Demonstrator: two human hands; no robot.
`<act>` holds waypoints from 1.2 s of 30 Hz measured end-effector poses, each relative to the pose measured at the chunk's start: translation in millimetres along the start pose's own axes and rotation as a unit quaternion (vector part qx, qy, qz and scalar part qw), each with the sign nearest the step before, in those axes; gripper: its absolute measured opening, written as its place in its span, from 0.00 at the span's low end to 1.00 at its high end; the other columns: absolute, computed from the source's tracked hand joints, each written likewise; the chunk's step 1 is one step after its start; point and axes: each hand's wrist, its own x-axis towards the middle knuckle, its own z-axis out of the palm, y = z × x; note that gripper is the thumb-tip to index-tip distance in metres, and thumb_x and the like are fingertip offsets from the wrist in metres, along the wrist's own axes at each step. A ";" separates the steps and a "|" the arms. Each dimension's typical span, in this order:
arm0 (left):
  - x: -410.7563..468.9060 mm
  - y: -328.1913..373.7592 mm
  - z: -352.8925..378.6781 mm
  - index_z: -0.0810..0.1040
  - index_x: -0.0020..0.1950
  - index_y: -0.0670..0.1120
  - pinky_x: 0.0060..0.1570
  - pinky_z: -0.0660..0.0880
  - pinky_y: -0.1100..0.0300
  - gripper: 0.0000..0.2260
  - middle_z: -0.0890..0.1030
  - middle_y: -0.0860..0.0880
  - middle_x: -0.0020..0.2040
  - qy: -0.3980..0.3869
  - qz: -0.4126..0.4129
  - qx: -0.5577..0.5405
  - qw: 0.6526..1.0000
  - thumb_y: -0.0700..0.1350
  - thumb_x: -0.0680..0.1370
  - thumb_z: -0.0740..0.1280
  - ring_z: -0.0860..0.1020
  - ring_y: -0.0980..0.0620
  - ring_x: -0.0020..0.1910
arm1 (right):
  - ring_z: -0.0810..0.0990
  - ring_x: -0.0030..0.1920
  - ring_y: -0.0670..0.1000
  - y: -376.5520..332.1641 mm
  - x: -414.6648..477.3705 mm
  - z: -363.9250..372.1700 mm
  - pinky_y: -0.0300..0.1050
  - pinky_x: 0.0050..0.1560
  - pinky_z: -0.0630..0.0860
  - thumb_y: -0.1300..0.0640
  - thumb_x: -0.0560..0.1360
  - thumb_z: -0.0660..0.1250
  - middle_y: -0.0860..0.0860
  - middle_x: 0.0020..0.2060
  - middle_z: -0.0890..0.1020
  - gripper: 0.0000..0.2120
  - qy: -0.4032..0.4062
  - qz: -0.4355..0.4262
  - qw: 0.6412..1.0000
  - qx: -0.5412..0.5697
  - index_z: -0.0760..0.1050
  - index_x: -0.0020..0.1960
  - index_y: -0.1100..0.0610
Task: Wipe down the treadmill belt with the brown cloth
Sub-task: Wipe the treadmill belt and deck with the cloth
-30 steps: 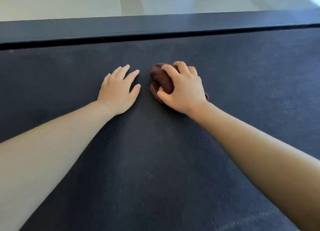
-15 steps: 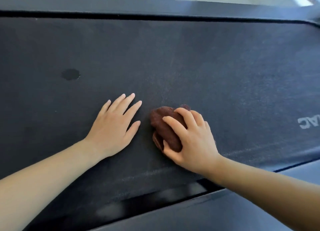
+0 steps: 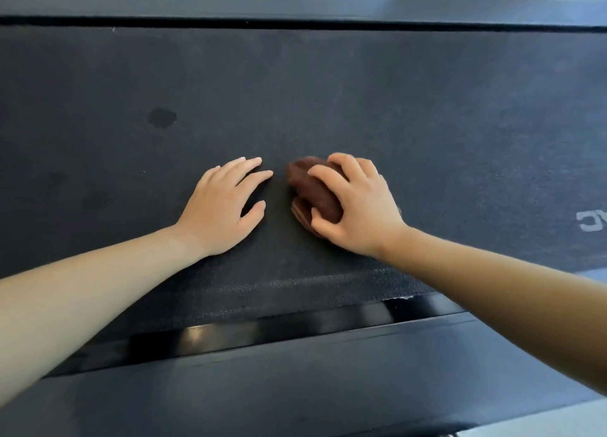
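Observation:
The dark treadmill belt (image 3: 361, 101) fills most of the view. A bunched brown cloth (image 3: 307, 187) lies on it near the middle. My right hand (image 3: 358, 206) grips the cloth from the right, fingers curled over its top and thumb under its near side, pressing it onto the belt. My left hand (image 3: 223, 206) rests flat on the belt just left of the cloth, fingers straight and spread, not touching it.
A dark round spot (image 3: 161, 117) marks the belt at the far left. White lettering (image 3: 591, 221) shows at the belt's right edge. The black near side rail (image 3: 295, 387) and far side rail (image 3: 295, 3) border the belt, with pale floor beyond.
The view dropped toward the near rail, then steadied. Both hands and the cloth moved from close to the far rail toward the near edge, then slid a little back up the belt.

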 end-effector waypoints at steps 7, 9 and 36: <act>1.4 2.3 -2.9 0.71 0.68 0.47 0.66 0.61 0.47 0.26 0.69 0.47 0.71 0.006 0.002 0.004 1.000 0.56 0.74 0.52 0.64 0.45 0.71 | 0.73 0.58 0.63 -11.0 -77.7 -11.6 0.58 0.49 0.75 0.41 0.67 0.66 0.55 0.62 0.74 0.25 0.001 -0.040 0.999 0.003 0.71 0.62 0.48; 1.2 2.2 -3.9 0.70 0.69 0.47 0.67 0.60 0.47 0.24 0.68 0.47 0.71 -0.001 0.002 0.007 1.000 0.54 0.75 0.54 0.64 0.45 0.72 | 0.72 0.59 0.63 -13.6 -82.2 -10.8 0.55 0.49 0.74 0.41 0.67 0.66 0.53 0.62 0.74 0.25 0.004 -0.046 0.999 -0.003 0.71 0.62 0.47; 148.0 -88.1 -16.0 0.60 0.75 0.53 0.73 0.52 0.47 0.26 0.58 0.49 0.75 -0.002 -0.042 0.025 0.999 0.58 0.78 0.56 0.55 0.49 0.74 | 0.69 0.60 0.59 22.4 175.7 49.9 0.56 0.53 0.70 0.37 0.70 0.61 0.50 0.62 0.72 0.25 0.080 0.075 0.994 -0.004 0.69 0.64 0.45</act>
